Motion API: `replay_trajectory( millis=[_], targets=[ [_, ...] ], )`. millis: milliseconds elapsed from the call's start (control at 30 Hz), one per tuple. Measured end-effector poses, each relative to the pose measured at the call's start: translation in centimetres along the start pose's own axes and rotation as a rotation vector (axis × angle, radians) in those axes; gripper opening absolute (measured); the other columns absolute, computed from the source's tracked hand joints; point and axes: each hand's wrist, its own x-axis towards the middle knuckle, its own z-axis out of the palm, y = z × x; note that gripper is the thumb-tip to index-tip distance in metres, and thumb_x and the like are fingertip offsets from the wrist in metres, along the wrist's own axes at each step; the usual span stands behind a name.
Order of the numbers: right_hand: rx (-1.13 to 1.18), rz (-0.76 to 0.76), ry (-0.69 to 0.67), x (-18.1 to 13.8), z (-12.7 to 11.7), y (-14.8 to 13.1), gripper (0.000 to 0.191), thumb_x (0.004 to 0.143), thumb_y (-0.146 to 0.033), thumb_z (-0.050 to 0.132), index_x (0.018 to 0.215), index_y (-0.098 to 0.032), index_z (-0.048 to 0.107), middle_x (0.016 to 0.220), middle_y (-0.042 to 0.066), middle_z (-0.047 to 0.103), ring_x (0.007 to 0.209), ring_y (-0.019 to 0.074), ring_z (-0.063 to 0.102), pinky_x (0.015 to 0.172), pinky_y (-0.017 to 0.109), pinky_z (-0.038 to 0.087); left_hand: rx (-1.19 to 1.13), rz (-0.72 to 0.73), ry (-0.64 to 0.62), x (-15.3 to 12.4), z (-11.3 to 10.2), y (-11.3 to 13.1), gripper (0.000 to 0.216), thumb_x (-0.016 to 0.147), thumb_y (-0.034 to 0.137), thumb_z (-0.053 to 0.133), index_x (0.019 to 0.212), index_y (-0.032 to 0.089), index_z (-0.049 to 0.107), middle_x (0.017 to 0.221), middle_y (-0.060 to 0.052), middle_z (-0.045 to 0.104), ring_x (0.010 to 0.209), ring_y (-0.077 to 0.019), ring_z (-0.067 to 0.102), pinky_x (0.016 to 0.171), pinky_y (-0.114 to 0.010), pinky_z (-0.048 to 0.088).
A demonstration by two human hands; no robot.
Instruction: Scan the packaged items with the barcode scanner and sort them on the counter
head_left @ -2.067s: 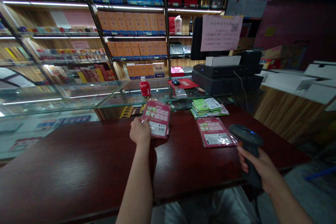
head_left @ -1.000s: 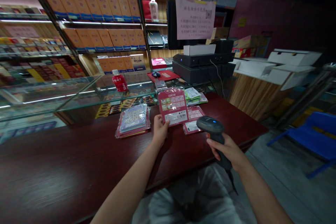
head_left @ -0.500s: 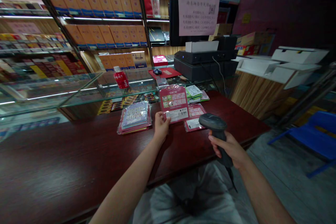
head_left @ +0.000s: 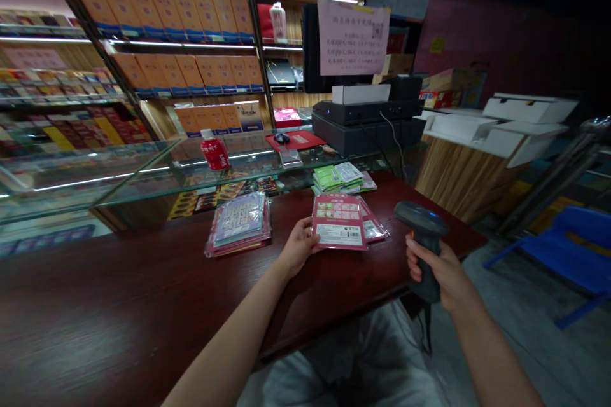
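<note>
My left hand (head_left: pixel 300 247) pinches the left edge of a pink packet (head_left: pixel 338 219) in clear wrap, with a white barcode label along its lower part. Beneath and behind it, a second pink packet (head_left: pixel 375 229) lies on the table, partly covered. My right hand (head_left: pixel 442 270) is wrapped round the handle of a dark barcode scanner (head_left: pixel 422 222), held up at the table's right edge; a small blue light shows on its top. Left of my left hand sits a stack of wrapped packets (head_left: pixel 240 222). Green packets (head_left: pixel 341 177) are piled behind the pink ones.
The dark red table (head_left: pixel 119 311) meets a glass display counter (head_left: pixel 191 172) bearing a red-labelled bottle (head_left: pixel 214 151) and a computer mouse (head_left: pixel 281 138). A black cash drawer (head_left: pixel 365 133) stands at the back. A blue chair (head_left: pixel 577 245) is at the right.
My left hand has brought the pink packet right and down, from tilted up to nearly flat over the other one. The scanner in my right hand has moved right, away from the packets.
</note>
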Motion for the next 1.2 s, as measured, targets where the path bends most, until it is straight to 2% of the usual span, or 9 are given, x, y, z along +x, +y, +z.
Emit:
replay_trajectory(
  millis=[100,200,333,433,567,800,900,1033,1200],
  targets=[
    [0.02,-0.016,0.005,0.1,-0.4,-0.1,0.036,0.064,-0.038,0.082,0.084,-0.02,0.057,0.054,-0.007,0.05,0.039,0.0061,0.043,0.036,0.018,0.035,0.095,0.073,-0.082,0.0,0.4,0.0,0.061,0.065,0.024,0.076,0.118,0.018,0.048,0.108,-0.01,0.065,0.095,-0.0211,0.065,0.087,-0.039,0.051],
    [0.018,-0.02,-0.002,0.2,-0.5,0.0,0.035,0.065,-0.037,0.081,0.085,-0.02,0.057,0.054,-0.007,0.05,0.04,0.0061,0.043,0.036,0.019,0.035,0.357,0.217,-0.152,0.1,0.5,0.4,0.068,0.06,0.023,0.079,0.121,0.016,0.05,0.115,-0.01,0.062,0.102,-0.0237,0.061,0.093,-0.039,0.046],
    [0.005,-0.021,0.006,0.3,-0.5,0.4,0.037,0.064,-0.037,0.082,0.085,-0.02,0.057,0.054,-0.007,0.049,0.039,0.0061,0.043,0.035,0.019,0.035,0.901,0.424,-0.057,0.0,0.3,1.1,0.056,0.066,0.026,0.075,0.119,0.018,0.055,0.105,-0.007,0.062,0.097,-0.0223,0.058,0.089,-0.036,0.045],
    [0.017,-0.013,0.001,0.3,-0.4,0.7,0.037,0.064,-0.037,0.082,0.086,-0.02,0.057,0.054,-0.007,0.049,0.04,0.0061,0.043,0.035,0.018,0.035,1.154,0.454,-0.064,-0.2,0.0,1.2,0.045,0.073,0.034,0.07,0.114,0.019,0.06,0.092,-0.005,0.059,0.086,-0.0196,0.056,0.08,-0.031,0.045],
    [0.021,-0.014,-0.007,0.4,-0.5,0.9,0.035,0.066,-0.036,0.081,0.087,-0.02,0.057,0.054,-0.007,0.049,0.04,0.006,0.043,0.036,0.018,0.035,1.266,0.462,-0.125,-0.1,0.1,0.9,0.05,0.072,0.044,0.07,0.116,0.02,0.061,0.092,-0.005,0.057,0.086,-0.019,0.054,0.077,-0.029,0.043],
    [0.02,-0.008,0.003,0.5,-0.8,1.2,0.036,0.067,-0.036,0.08,0.089,-0.02,0.058,0.055,-0.007,0.05,0.04,0.0062,0.043,0.036,0.018,0.035,1.446,0.478,-0.154,-0.1,0.7,0.5,0.07,0.065,0.059,0.07,0.119,0.016,0.06,0.09,-0.007,0.055,0.085,-0.0211,0.051,0.075,-0.031,0.041],
    [0.026,-0.004,0.011,0.5,-1.0,1.2,0.036,0.067,-0.036,0.081,0.089,-0.02,0.058,0.055,-0.007,0.049,0.04,0.0061,0.043,0.036,0.018,0.035,1.458,0.49,-0.167,-0.1,0.7,0.5,0.061,0.073,0.053,0.066,0.122,0.018,0.059,0.09,-0.007,0.056,0.084,-0.0201,0.052,0.075,-0.03,0.041],
    [0.025,-0.004,0.005,0.7,-1.0,1.3,0.036,0.067,-0.037,0.08,0.089,-0.019,0.057,0.054,-0.007,0.05,0.04,0.0059,0.043,0.036,0.018,0.034,1.472,0.473,-0.138,0.2,0.9,0.4,0.042,0.079,0.046,0.063,0.111,0.019,0.066,0.088,-0.007,0.057,0.084,-0.0195,0.052,0.076,-0.03,0.041],
    [0.021,0.01,0.012,0.8,-0.9,1.3,0.039,0.065,-0.038,0.081,0.087,-0.019,0.056,0.053,-0.007,0.049,0.039,0.006,0.043,0.035,0.018,0.034,1.483,0.469,-0.131,0.3,1.0,0.4,0.041,0.078,0.047,0.063,0.108,0.019,0.068,0.088,-0.007,0.058,0.085,-0.0199,0.053,0.077,-0.031,0.042]
  ],
)
